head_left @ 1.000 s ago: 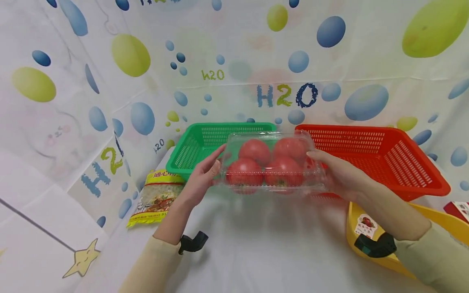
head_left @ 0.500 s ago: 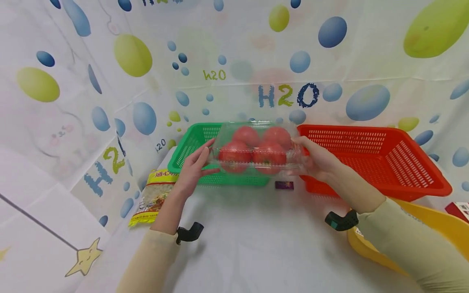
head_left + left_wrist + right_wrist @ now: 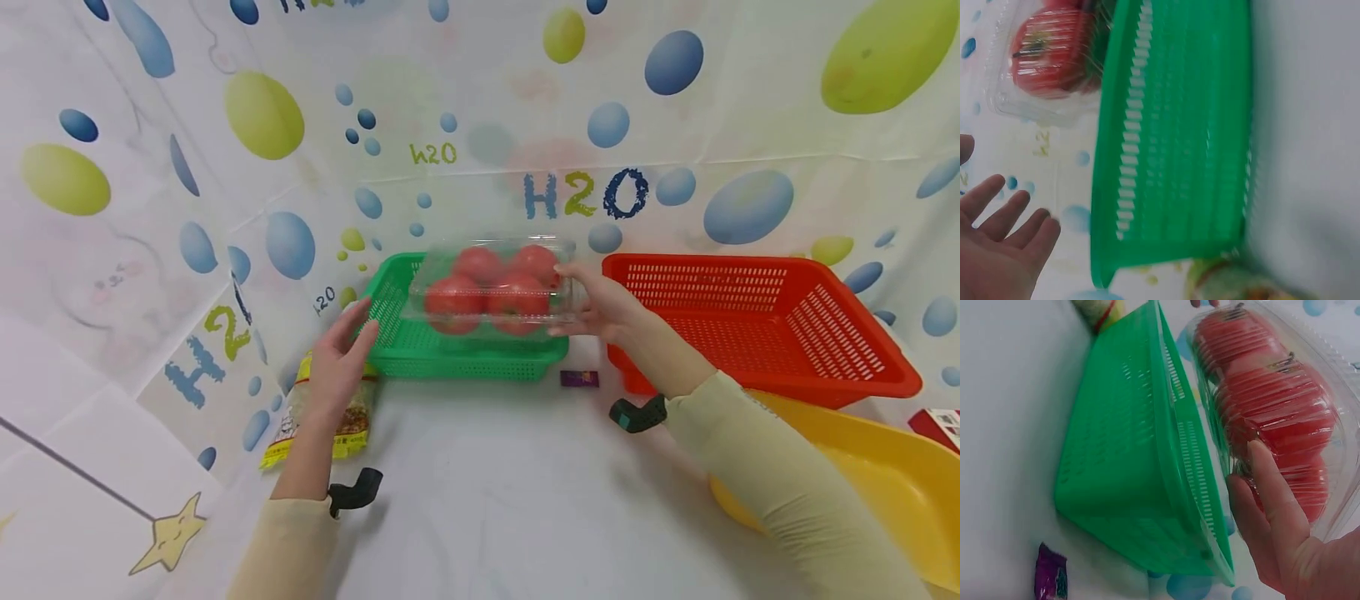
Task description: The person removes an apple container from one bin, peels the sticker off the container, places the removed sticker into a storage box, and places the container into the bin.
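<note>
A clear plastic box of several tomatoes [image 3: 491,292] hangs above the green basket [image 3: 465,368], slightly tilted. My right hand [image 3: 603,308] grips its right end, thumb and fingers on the edge; the right wrist view shows that hand [image 3: 1285,531] at the near end of the tomato box [image 3: 1272,412]. My left hand [image 3: 341,362] is off the box, to the left of it near the basket's left side, holding nothing. Spread fingers of the left hand [image 3: 1007,247] appear in the left wrist view, apart from the box [image 3: 1054,56].
A red basket [image 3: 885,379] stands at the right, with a yellow container [image 3: 892,483] in front of it. Behind my left hand lies a yellow-trimmed food bag [image 3: 352,425]. A small purple packet [image 3: 580,379] lies between the baskets. A red-and-white box [image 3: 937,429] sits at the far right.
The tomato box has moved left and away from me, over the green basket. My left hand has let go and drawn back to the left; the right hand still holds the box.
</note>
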### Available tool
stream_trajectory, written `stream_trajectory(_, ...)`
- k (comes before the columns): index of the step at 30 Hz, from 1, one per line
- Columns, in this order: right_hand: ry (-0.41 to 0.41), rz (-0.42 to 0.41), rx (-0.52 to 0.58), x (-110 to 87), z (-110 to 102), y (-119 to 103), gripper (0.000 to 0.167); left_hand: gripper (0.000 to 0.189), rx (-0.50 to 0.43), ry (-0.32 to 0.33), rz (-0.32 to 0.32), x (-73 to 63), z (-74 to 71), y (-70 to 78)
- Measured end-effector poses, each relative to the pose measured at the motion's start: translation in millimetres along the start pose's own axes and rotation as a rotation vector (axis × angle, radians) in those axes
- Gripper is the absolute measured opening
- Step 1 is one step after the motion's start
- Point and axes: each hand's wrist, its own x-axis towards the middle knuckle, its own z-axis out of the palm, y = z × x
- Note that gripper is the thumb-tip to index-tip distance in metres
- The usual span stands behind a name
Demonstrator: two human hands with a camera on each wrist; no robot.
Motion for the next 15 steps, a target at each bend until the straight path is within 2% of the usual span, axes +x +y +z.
stream_trajectory(5,0.039,-0.005,0.038,17.5,15.2,-0.9,0.078,0.053,0.13,0.094,-0.047,0.0,-12.3,-14.5)
stream_trajectory(10,0.072,-0.001,0.034,34.7,26.7,-3.3,0.078,0.052,0.211,0.162,-0.085,3.2,-18.6,-31.7)
stream_trajectory(15,0.058,0.003,-0.01,53.4,35.7,-7.5,0.075,0.052,0.212,0.186,-0.107,6.7,-18.1,-43.8)
